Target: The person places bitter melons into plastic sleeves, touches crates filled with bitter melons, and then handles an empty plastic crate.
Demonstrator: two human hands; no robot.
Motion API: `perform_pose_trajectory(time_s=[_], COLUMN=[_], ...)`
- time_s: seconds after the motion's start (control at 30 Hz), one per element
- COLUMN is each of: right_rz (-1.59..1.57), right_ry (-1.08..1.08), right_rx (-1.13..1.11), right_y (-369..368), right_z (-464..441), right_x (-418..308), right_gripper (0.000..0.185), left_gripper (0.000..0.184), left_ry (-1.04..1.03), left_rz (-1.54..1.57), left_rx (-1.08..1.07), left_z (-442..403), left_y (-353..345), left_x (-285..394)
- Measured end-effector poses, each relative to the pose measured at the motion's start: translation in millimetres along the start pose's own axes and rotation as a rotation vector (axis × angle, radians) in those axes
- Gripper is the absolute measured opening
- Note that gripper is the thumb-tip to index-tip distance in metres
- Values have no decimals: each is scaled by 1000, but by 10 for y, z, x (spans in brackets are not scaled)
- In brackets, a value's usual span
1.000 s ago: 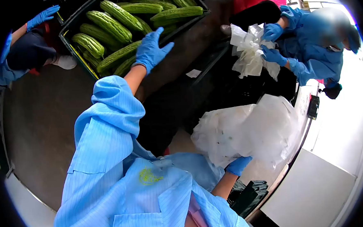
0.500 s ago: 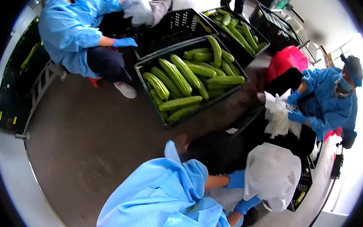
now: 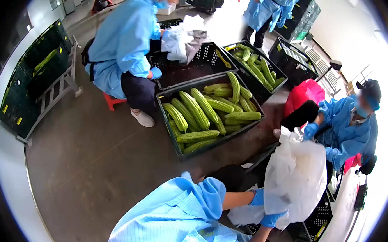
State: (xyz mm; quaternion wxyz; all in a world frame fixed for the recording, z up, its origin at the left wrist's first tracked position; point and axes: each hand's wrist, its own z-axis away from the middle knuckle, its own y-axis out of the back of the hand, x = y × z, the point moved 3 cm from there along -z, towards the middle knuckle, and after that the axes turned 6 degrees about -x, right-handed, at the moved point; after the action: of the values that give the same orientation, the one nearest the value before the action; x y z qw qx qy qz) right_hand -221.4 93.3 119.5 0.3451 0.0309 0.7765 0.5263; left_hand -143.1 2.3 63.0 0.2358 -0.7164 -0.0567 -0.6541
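A large white plastic bag (image 3: 296, 179) hangs spread out and puffed up in front of me. My left hand (image 3: 257, 197), in a blue glove, grips its near edge; the fingertips are partly covered by the plastic. Lower down, my right hand (image 3: 273, 219), also gloved in blue, is closed on the bag's bottom edge. More pale, crumpled plastic (image 3: 245, 214) lies beneath my hands over a black perforated crate (image 3: 315, 220).
A black crate (image 3: 182, 155) of long green ridged gourds (image 3: 195, 110) stands ahead. Another gourd crate (image 3: 277, 87) is behind it. A co-worker (image 3: 124, 45) sits beside an open crate (image 3: 191, 77) at left; another co-worker (image 3: 352, 121) sits at right. Stacked crates (image 3: 22, 103) line the left wall.
The white bag has been raised and spread wider, now overlapping the co-worker's hands at right. My right hand has moved slightly to the right. The left co-worker's hand has shifted right.
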Motion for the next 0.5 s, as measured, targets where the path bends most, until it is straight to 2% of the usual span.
perform_pose_trajectory(time_s=[0.13,0.3,0.33,0.37,0.4,0.47,0.5], right_rz=[-4,-99,-141,-180,-214,-322,-397], right_ry=[254,546,614,677,732,754,740], right_rx=[-95,-143,-53,38,129,41,-53], right_y=[-195,-512,-540,-566,-574,-585,-699], right_z=[-506,-931,-905,-844,-750,-505,-400], right_x=[-702,-1927,-2167,-2388,-2547,-2701,-2629], right_gripper=[40,42,42,42,42,46,49], left_gripper=[48,43,42,43,45,42,38], left_ry=[-171,-418,-458,-504,-453,-537,-496], left_rz=[-164,-432,-449,-247,-525,-1094,-1189], left_rx=[182,564,658,694,810,1204,1200], left_z=[-31,296,410,571,498,587,772], left_y=[684,1779,2008,2208,2751,3711,4044], left_x=[678,1645,1806,2013,1845,1709,1796])
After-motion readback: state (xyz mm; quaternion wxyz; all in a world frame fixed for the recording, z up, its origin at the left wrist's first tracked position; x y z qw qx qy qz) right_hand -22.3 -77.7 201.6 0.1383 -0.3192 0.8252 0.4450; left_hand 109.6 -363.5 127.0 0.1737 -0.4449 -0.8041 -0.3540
